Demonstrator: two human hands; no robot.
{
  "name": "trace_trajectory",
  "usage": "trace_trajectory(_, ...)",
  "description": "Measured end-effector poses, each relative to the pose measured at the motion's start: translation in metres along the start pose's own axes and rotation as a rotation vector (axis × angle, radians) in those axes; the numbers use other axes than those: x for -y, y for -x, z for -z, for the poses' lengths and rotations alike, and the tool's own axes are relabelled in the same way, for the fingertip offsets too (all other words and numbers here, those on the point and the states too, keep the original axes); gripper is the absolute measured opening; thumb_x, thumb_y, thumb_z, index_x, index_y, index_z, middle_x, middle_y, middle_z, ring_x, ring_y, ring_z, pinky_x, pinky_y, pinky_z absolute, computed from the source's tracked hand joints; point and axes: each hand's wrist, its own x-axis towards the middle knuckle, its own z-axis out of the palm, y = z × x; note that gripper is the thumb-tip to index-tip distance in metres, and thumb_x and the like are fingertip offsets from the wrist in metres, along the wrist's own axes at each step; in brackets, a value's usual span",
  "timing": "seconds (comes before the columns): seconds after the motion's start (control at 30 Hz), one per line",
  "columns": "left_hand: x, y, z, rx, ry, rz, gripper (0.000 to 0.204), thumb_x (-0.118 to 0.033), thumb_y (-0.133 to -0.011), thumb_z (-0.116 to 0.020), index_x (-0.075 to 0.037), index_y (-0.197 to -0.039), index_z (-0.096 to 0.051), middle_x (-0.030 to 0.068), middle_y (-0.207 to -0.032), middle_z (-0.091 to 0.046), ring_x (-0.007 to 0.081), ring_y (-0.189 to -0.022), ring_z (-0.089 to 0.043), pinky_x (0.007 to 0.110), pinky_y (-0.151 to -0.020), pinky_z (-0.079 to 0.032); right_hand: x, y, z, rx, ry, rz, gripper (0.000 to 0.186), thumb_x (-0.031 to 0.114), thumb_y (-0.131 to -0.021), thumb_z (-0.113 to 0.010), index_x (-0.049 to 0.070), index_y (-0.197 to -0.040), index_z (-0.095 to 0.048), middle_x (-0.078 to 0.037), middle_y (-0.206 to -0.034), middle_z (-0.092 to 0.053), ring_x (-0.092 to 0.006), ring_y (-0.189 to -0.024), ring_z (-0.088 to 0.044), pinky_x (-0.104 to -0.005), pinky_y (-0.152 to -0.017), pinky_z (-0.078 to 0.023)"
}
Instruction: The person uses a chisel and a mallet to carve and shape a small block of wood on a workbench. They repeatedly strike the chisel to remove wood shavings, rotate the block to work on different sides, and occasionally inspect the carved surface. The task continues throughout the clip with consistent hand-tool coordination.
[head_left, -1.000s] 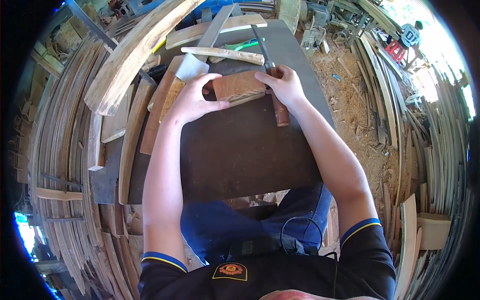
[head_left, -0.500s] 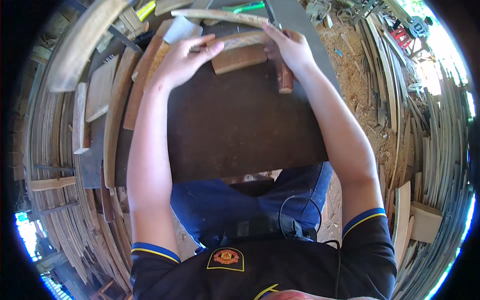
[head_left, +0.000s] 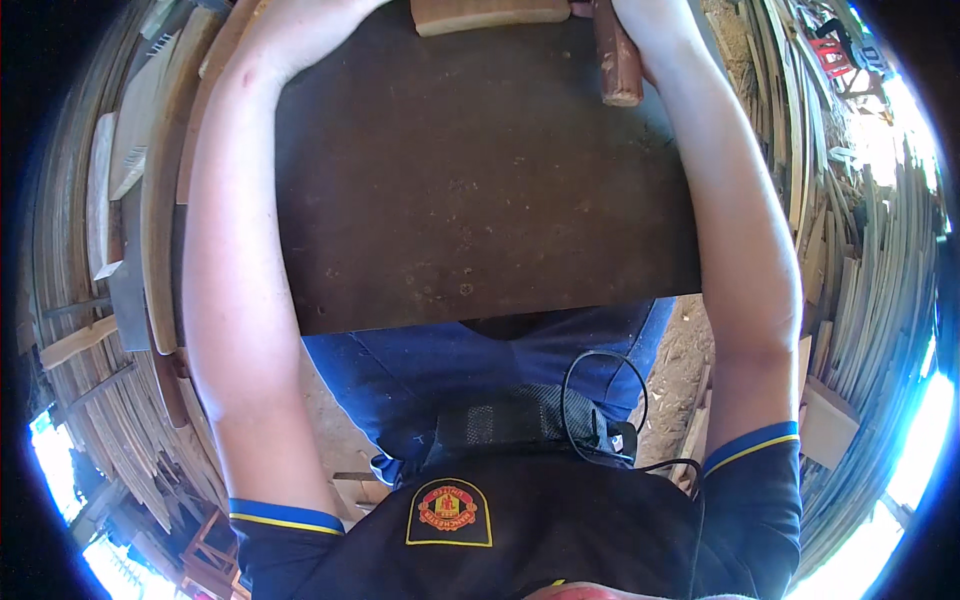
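Reaching: both forearms stretch forward over the dark board [head_left: 480, 190], hands well apart.
Left hand [head_left: 300, 25]: mostly cut off at the top edge; grip cannot be told.
Wood block [head_left: 490, 14]: pale, long axis left-right, at the board's far edge between the hands.
Right hand [head_left: 655, 25]: beside a reddish wooden handle [head_left: 617, 60] pointing toward the person; grip unclear.
Badge [head_left: 449, 512]: red-and-yellow shield on the black shirt.
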Motion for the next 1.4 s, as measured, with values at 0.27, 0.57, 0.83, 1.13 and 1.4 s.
trace_trajectory(0.27,0.017,-0.005,-0.005,0.020,0.095,-0.061,0.066,-0.052,-0.100,-0.063,0.003,-0.136,-0.063,0.0195,-0.131,-0.068,0.0256,-0.123,-0.063,0.037,-0.106,-0.048,0.001,0.005,-0.005,-0.008,-0.064,0.063,0.030,0.033,-0.097,-0.072,0.003,-0.099,-0.069,-0.004,-0.082,-0.068,-0.0137,-0.069,-0.064,-0.0288,-0.064,-0.052)
trace_trajectory(0.57,0.029,-0.006,-0.002,0.015,0.069,-0.109,0.063,-0.049,-0.101,-0.062,0.004,-0.135,-0.063,0.0195,-0.129,-0.069,0.0255,-0.121,-0.064,0.037,-0.102,-0.051,-0.008,-0.002,-0.003,0.071,-0.090,0.075,0.022,0.025,-0.097,-0.069,0.003,-0.097,-0.067,-0.006,-0.083,-0.066,-0.0153,-0.072,-0.064,-0.0299,-0.066,-0.053)
trace_trajectory(0.83,-0.001,0.004,-0.011,-0.031,-0.011,-0.111,0.063,-0.050,-0.100,-0.064,0.003,-0.134,-0.065,0.0199,-0.128,-0.069,0.0259,-0.118,-0.066,0.037,-0.099,-0.053,-0.002,0.002,-0.003,-0.008,-0.077,0.024,0.021,0.023,-0.097,-0.067,0.001,-0.097,-0.067,-0.007,-0.082,-0.065,-0.0169,-0.073,-0.064,-0.0304,-0.069,-0.053)
trace_trajectory(1.13,-0.005,0.004,-0.012,-0.036,-0.052,-0.116,0.062,-0.051,-0.099,-0.064,0.000,-0.134,-0.066,0.0170,-0.120,-0.071,0.0255,-0.112,-0.067,0.037,-0.095,-0.055,-0.009,-0.008,0.004,0.065,-0.171,0.051,0.022,0.022,-0.096,-0.068,0.001,-0.096,-0.067,-0.007,-0.082,-0.066,-0.0182,-0.075,-0.064,-0.0324,-0.072,-0.053)
trace_trajectory(1.4,0.009,-0.004,-0.010,-0.011,-0.011,-0.112,0.059,-0.045,-0.098,-0.068,-0.001,-0.136,-0.064,0.0177,-0.126,-0.069,0.0260,-0.118,-0.065,0.037,-0.101,-0.051,-0.006,0.004,0.006,0.061,-0.113,0.097,0.022,0.024,-0.096,-0.066,0.002,-0.097,-0.067,-0.006,-0.084,-0.064,-0.0172,-0.075,-0.062,-0.0331,-0.073,-0.051)
